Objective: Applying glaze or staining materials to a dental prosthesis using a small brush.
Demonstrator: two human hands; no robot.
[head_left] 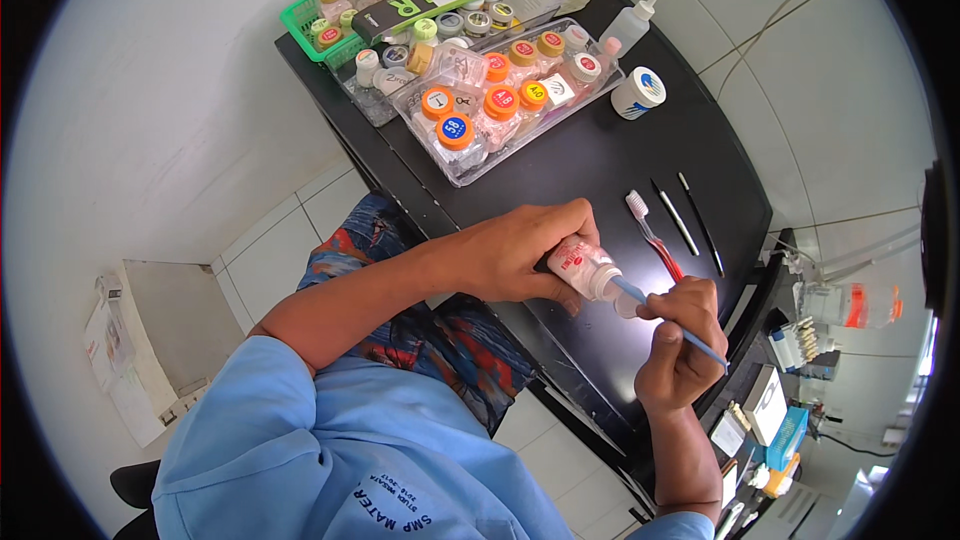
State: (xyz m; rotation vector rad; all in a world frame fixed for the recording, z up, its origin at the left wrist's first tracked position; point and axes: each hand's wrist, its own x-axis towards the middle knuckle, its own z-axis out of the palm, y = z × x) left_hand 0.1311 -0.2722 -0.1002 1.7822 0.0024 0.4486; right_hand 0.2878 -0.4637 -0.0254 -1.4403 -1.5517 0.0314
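A small clear jar [578,262] of pinkish powder lies tilted in my left hand [525,250], its open mouth turned to the right. The fingers and thumb close around the jar's body. My right hand [682,340] pinches a slim blue stick [705,348], whose far end meets the jar's mouth. Whether that end is inside the jar I cannot tell. Just below the mouth is a small translucent round piece [627,306], perhaps a lid. Beyond my right hand lies a red-handled toothbrush [650,230], partly hidden by that hand.
A white pen-like tool [680,223] and a thin black stick [703,228] lie on the black table [560,168]. Farther back are a white tub [638,94], a squeeze bottle [628,28], a clear tray [462,178] of jars and a green basket [300,28]. A cluttered counter runs along the right.
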